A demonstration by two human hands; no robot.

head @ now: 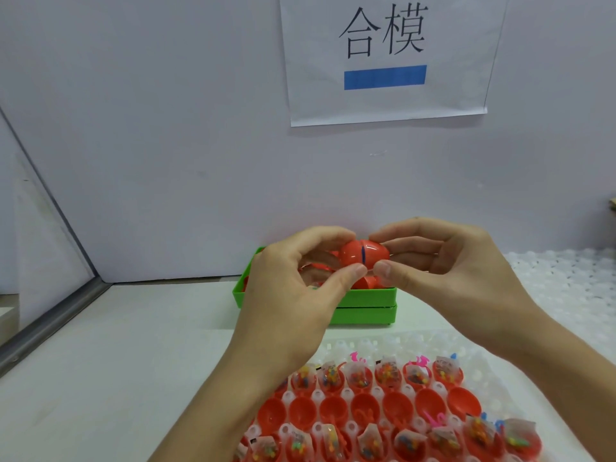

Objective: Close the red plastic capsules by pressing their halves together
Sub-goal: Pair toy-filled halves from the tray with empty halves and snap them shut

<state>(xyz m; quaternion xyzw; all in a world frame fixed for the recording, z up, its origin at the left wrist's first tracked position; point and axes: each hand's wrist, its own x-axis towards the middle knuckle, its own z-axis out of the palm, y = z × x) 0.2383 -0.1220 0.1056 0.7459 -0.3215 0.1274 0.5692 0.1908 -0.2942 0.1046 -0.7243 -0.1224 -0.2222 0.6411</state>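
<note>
A red plastic capsule (365,253) is held in the air above the green box (366,300), its two halves joined with a thin dark seam between them. My left hand (293,281) pinches its left half and my right hand (443,261) pinches its right half, thumbs below and fingers on top. More red capsules (365,282) lie in the green box, partly hidden by my hands. Nearer to me, a clear tray (413,341) holds several open red halves (333,408), some empty and some filled with small bagged toys (388,373).
The green box stands on a second green box (366,314) against the pale back wall, under a paper sign (383,58). A white bumpy tray (566,281) lies at the right. A metal rail (50,325) runs along the table's left edge.
</note>
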